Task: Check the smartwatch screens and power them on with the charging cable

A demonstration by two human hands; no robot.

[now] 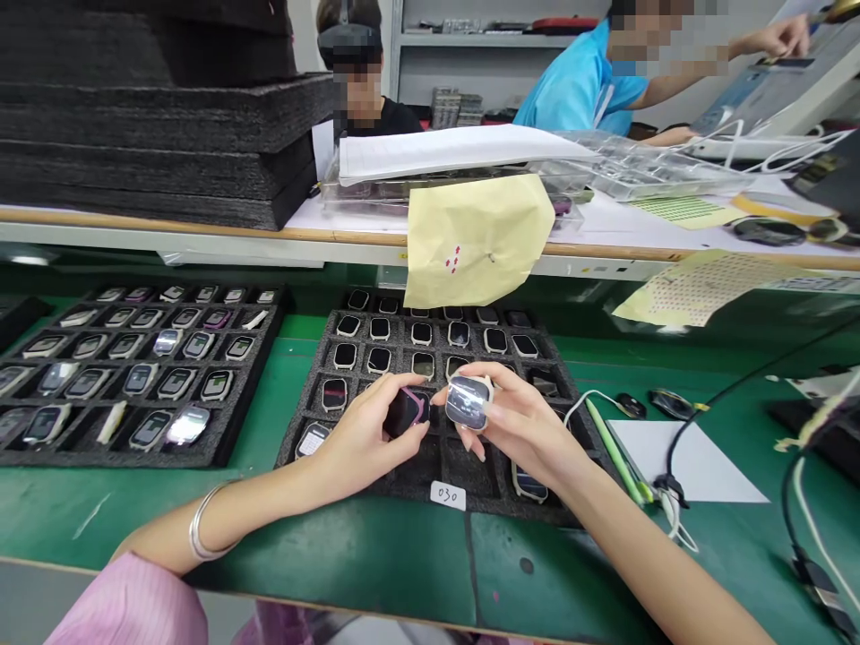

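Note:
My left hand (376, 425) grips a dark watch case with a purple-pink edge (407, 412), thumb below and fingers above. Close beside it, my right hand (514, 412) holds a silver smartwatch case (468, 401) between thumb and fingers. Its glossy screen faces me and shows faint light marks. Both hands are above a black foam tray (470, 461) whose compartments hold rows of strapless watch cases. A white label reading 030 (448, 495) lies at the tray's front edge. The hands hide some of the middle compartments.
Another foam tray of watch cases (232, 421) lies at left. A green pen-like tool (613, 448), white paper (685, 457) and cables are at right. Stacked black foam (167, 152) and yellow paper (477, 242) are on the shelf above. Two people are beyond it.

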